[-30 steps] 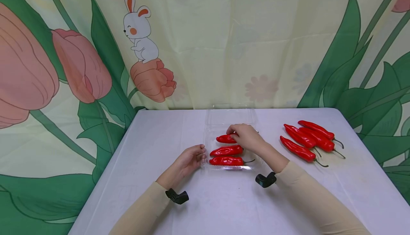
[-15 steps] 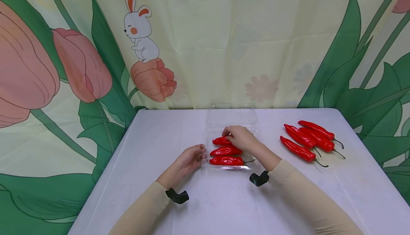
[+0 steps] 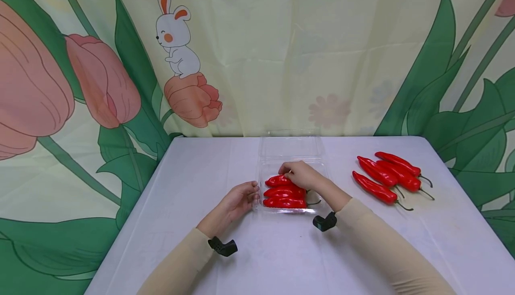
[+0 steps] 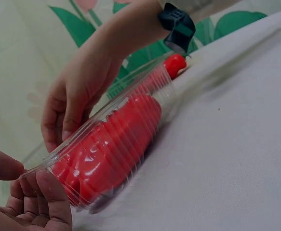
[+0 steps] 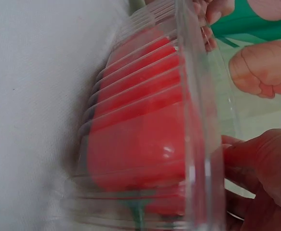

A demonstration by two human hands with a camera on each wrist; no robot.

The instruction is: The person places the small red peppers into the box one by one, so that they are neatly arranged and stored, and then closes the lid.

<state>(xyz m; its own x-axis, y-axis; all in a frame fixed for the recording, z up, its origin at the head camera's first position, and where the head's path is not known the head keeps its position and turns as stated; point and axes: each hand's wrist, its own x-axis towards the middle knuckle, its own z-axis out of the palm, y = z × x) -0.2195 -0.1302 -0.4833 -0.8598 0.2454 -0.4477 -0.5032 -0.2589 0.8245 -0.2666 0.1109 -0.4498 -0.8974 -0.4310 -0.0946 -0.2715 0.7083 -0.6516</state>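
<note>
1. inside the clear box point(image 3: 286, 211), three red peppers point(image 3: 284, 192) lie side by side, tips toward its left wall and stem ends toward its right.
2. at the box's left wall, the left hand point(image 3: 240, 199) pinches the rim between thumb and fingers, as the left wrist view shows.
3. over the rear part of the box, the right hand point(image 3: 303, 175) reaches in with bent fingers and pinches the rear pepper point(image 3: 276, 180); it covers that pepper's stem end, and its fingertips are partly hidden.
4. nearer the box's front wall lie the middle pepper point(image 3: 281, 192) and the front pepper point(image 3: 284, 202), close together.
5. behind the box, its clear lid point(image 3: 290, 146) is folded open, away from the person.
6. well apart to the right of the box, four loose peppers point(image 3: 374, 187) lie grouped on the white-covered counter point(image 3: 273, 259), stems pointing away from the box.
7. in front of the box, to either side, are two beige sleeves point(image 3: 177, 263), with a black device point(image 3: 223, 246) at each wrist.
8. beyond the box hangs a pale curtain point(image 3: 257, 62) printed with tulips point(image 3: 102, 82) and a white rabbit point(image 3: 177, 35).
</note>
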